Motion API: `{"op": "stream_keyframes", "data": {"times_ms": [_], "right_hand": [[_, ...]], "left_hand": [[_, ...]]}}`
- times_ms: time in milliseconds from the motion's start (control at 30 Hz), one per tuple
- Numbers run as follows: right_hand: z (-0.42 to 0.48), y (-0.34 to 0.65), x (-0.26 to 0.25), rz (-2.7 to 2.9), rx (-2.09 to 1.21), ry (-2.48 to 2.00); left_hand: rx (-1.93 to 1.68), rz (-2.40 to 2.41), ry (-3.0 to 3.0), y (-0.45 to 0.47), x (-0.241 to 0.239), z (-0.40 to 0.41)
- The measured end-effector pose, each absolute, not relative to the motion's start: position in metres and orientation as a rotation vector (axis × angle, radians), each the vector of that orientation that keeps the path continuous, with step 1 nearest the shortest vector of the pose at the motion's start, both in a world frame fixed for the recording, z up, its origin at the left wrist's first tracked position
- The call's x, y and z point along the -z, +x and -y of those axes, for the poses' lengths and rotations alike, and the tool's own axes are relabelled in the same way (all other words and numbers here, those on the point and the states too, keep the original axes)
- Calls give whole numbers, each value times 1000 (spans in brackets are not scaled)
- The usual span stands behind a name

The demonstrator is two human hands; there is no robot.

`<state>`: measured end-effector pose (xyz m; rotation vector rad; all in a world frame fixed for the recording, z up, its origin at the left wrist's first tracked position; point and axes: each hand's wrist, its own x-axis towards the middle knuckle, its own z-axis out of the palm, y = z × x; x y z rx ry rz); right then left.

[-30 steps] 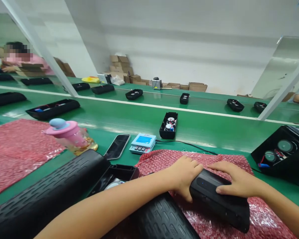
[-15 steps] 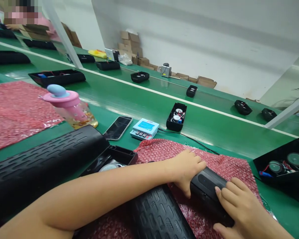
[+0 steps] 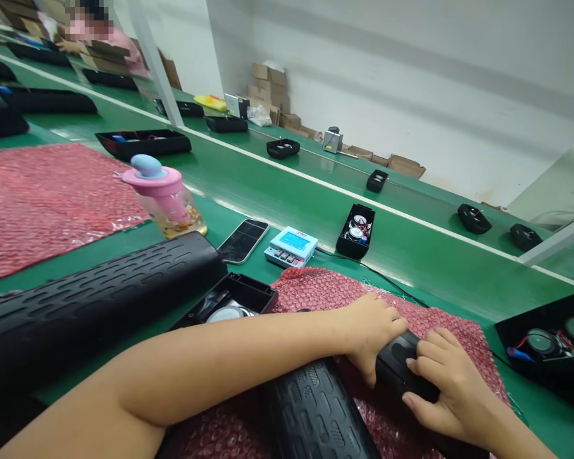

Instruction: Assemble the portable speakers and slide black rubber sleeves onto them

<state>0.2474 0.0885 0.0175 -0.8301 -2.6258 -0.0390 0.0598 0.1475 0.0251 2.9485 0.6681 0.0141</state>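
Observation:
A black speaker housing (image 3: pixel 396 358) lies on red bubble wrap (image 3: pixel 310 287), a smooth panel facing up. My left hand (image 3: pixel 375 331) reaches across and is wrapped round its far end, thumb on the near side. My right hand (image 3: pixel 449 389) grips the housing close by, thumb low and fingers bent over the top; its lower part is hidden. Under my left forearm lies a black perforated grille cover (image 3: pixel 316 408). Left of it is an open housing (image 3: pixel 253 292) with a speaker cone, partly covered by my arm.
A long black grille cover (image 3: pixel 100 293) lies left. Beyond are a pink-lidded bottle (image 3: pixel 160 197), a phone (image 3: pixel 243 241) and a light-blue tester (image 3: pixel 291 245). An open speaker (image 3: pixel 550 341) stands right. Several housings rest on the green conveyor (image 3: pixel 291 197). A person (image 3: pixel 110 44) is far left.
My right hand has shifted along the black housing, nearer to my left hand, with its thumb now on the near side. The left hand keeps its hold. The view has turned slightly left.

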Motion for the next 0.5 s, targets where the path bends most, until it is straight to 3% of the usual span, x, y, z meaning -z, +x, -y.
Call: {"op": "stream_keyframes", "data": {"times_ms": [200,500], "right_hand": [[-90,246,-12,2537,79,-781],[-109,262,0,2640,462,-447]], "left_hand": [[-52,-646,2958,60,-21,-151],[-95,-630,2983,61,-14,-150]]}}
